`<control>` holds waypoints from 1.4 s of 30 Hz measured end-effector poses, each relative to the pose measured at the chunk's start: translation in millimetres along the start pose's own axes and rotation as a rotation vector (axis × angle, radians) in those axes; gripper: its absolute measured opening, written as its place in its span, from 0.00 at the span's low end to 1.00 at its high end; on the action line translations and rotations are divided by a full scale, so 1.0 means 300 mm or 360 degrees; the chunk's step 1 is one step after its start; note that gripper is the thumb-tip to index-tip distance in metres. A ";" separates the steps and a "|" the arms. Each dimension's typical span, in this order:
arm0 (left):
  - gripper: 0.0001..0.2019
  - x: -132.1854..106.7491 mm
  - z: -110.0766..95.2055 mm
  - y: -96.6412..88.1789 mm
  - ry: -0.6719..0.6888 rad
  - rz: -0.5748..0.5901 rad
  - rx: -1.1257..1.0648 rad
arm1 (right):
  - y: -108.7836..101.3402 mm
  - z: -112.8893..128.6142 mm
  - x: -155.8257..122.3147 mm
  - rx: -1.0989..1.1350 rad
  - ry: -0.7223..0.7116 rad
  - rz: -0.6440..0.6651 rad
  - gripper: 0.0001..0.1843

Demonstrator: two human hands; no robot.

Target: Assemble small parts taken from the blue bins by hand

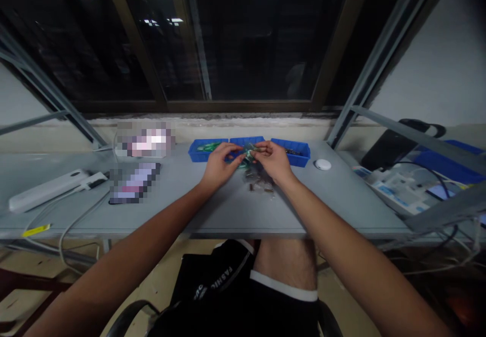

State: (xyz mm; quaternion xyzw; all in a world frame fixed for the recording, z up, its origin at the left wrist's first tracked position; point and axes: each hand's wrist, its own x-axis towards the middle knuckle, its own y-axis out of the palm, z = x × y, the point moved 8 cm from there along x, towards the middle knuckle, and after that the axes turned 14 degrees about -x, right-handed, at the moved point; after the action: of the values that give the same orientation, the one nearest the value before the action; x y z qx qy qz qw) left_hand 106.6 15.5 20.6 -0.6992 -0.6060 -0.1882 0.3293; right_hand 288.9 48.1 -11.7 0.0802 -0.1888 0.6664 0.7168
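My left hand point(221, 164) and my right hand point(274, 161) meet over the middle of the desk, fingers curled. Between their fingertips is a small clear plastic bag point(249, 151) with something green in or against it; its exact contents are too blurred to tell. Below lie several clear little bags point(260, 182) with small brownish metal-looking pieces in them. Just behind my hands stand three blue bins: the left bin point(195, 155) holds green items, the middle bin point(246, 139) is partly hidden by my fingers, and the right bin point(301, 161) holds small dark metal pieces.
A round white case point(323, 164) sits right of the bins. At left are a phone point(134, 182), a long white power strip point(49, 190) and loose cables. A box of white items point(398, 190) stands at far right. Grey metal posts flank the desk point(224, 220).
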 end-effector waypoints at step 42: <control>0.17 -0.012 0.117 0.032 -0.0298 0.0090 -0.0244 | 0.027 0.045 -0.018 -0.0075 -0.0129 0.0107 0.16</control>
State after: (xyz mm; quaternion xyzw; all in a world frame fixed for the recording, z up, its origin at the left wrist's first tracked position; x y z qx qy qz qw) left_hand 110.4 36.7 -8.9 -0.7537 -0.5979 -0.1585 0.2221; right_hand 278.5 38.9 -2.4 0.0836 -0.2359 0.6817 0.6875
